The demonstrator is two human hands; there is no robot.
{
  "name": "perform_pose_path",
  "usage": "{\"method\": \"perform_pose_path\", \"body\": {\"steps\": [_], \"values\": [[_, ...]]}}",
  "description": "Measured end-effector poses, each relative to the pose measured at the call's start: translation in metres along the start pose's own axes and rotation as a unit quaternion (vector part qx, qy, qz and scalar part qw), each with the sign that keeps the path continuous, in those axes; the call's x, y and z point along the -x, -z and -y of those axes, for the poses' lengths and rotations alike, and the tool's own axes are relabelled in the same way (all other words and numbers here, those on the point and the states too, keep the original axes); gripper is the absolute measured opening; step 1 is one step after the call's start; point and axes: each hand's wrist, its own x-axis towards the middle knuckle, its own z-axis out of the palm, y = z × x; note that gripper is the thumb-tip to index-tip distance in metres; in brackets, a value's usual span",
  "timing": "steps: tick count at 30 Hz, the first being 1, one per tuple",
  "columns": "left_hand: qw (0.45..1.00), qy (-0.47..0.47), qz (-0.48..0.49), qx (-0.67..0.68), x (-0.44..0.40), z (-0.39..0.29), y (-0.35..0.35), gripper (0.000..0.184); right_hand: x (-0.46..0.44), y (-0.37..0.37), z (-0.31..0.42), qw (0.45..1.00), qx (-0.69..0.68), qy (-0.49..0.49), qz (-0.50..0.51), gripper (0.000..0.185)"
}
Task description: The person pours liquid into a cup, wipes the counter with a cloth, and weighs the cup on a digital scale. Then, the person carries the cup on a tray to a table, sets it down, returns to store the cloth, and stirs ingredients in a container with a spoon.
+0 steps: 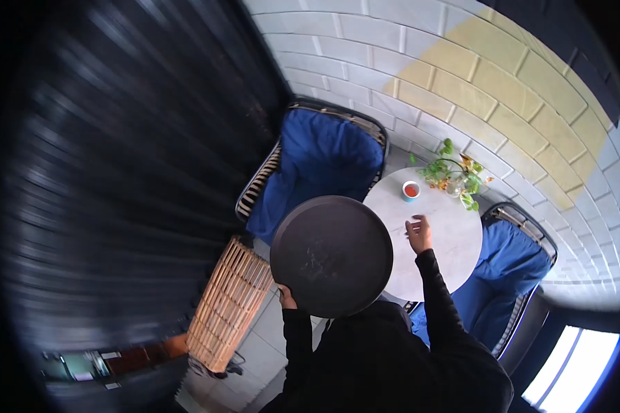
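Note:
A round black tray [332,256] is held level by my left hand [286,297], whose fingers go under its lower left rim. Light scuff marks show on the tray's surface. To the right, my right hand [419,234] is over the round white table [437,265], fingers apart and slightly curled, with nothing in it. Just beyond that hand stands a small cup [411,191] with a pale blue outside and red contents. The hand does not touch the cup. A leafy plant [454,172] in a clear vase is at the table's far edge.
A chair with blue cushions [330,151] stands beyond the tray, and another blue-cushioned chair [506,255] is right of the table. A woven rattan piece [226,306] is at the lower left. White brick wall [365,58] rises behind; a dark corrugated wall [138,172] is left.

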Motion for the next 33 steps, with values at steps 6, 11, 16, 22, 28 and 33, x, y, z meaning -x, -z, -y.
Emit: {"method": "perform_pose_path", "body": {"steps": [6,11,16,22,28,33], "values": [[0.979,-0.071,-0.025,0.188,0.086,-0.001,0.074,0.073,0.086,-0.065,0.077,0.902,-0.199,-0.074,0.377,0.054],[0.958,-0.095,-0.186,0.198,0.157,0.069,0.184,0.081,0.175,-0.134,0.094,0.891,-0.081,0.007,0.446,0.058],[0.896,-0.084,-0.372,0.228,0.291,0.080,0.266,0.072,0.302,-0.214,0.084,0.803,-0.096,0.020,0.588,0.045],[0.792,-0.187,-0.484,0.322,0.410,0.149,0.355,0.059,0.485,-0.299,0.098,0.705,-0.013,0.081,0.704,0.028],[0.647,-0.228,-0.567,0.455,0.482,0.176,0.411,0.047,0.645,-0.375,0.095,0.597,0.028,0.121,0.793,0.027],[0.578,-0.282,-0.651,0.404,0.513,0.186,0.486,0.036,0.777,-0.457,0.079,0.476,0.096,0.226,0.844,0.033]]}}
